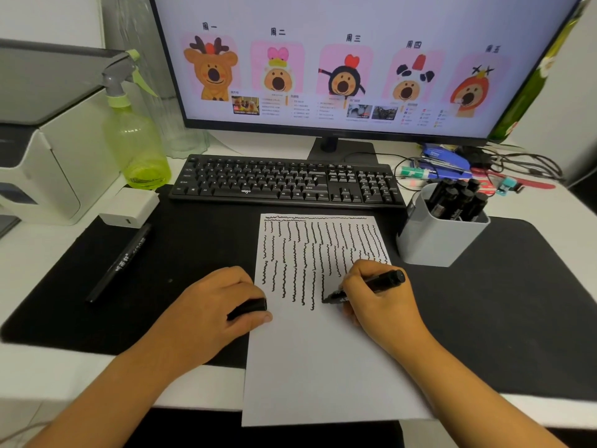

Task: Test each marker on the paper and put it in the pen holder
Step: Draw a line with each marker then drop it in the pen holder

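A white sheet of paper lies on the black desk mat, its upper half filled with wavy black test lines. My right hand grips a black marker with its tip touching the paper at the foot of a fresh line. My left hand rests at the paper's left edge and is closed around a black marker cap. The grey pen holder stands at the paper's upper right with several black markers in it. Another capped black marker lies on the mat at the left.
A black keyboard sits behind the paper, with a monitor above it. A green spray bottle, a white charger block and a printer stand at the left. Cables, a stapler and stationery crowd the back right.
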Tool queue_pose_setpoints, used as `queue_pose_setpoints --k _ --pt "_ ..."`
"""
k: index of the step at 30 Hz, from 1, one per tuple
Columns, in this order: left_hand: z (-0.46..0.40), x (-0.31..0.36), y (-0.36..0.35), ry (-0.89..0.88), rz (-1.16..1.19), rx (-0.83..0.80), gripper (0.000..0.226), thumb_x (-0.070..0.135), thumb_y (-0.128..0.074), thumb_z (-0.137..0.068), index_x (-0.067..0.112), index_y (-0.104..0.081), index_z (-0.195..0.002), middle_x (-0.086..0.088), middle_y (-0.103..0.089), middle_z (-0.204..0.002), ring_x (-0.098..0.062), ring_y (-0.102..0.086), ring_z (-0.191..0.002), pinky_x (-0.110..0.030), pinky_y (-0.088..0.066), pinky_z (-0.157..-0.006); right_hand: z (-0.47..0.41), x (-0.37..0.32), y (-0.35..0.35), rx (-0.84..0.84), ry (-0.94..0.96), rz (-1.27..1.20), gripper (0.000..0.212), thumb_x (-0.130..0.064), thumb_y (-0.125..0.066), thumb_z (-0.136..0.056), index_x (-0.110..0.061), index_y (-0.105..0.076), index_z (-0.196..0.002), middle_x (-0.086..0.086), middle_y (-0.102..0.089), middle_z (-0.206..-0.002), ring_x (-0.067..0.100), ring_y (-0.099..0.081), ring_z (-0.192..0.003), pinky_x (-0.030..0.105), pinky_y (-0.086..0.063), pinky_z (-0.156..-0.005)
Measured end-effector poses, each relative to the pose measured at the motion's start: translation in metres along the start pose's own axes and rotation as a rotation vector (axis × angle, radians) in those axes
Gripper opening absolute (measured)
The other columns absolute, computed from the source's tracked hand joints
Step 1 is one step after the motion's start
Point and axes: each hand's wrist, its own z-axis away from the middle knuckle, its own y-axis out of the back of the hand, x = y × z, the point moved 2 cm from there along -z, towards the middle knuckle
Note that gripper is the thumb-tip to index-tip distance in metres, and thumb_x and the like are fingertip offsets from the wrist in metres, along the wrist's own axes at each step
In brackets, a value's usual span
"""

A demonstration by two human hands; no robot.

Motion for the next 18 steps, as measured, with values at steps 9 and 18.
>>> queue_pose_setpoints --k 9,18 --pt "0.0 0.0 0.0 0.005 -0.007 0.002 0.042 0.061 -0.047 -0.081 0.029 -0.067 -0.101 0.017 -0.058 -0.093 0.002 -0.055 -0.083 -0.008 -0.041 -0.073 0.001 0.0 0.0 -0.046 0.026 0.013 0.021 -0.013 -0.055 -0.077 -0.007 -0.058 -0.057 0.009 -0.053 -0.049 0.019 -0.047 -0.047 0.03 -0.039 -0.046" --pt "-0.001 0.001 0.001 -0.012 -0.002 0.025 0.045 0.063 -0.045 -0.083 0.029 -0.067 -0.102 0.016 -0.057 -0.095 0.001 -0.055 -0.084 -0.016 -0.049 -0.075 -0.001 -0.007 0.01 0.115 0.057 -0.183 0.023 -0.009 -0.049 -0.075 -0.005 -0.055 -0.052 0.006 -0.054 -0.044 0.013 -0.047 -0.036 0.02 -0.038 -0.039"
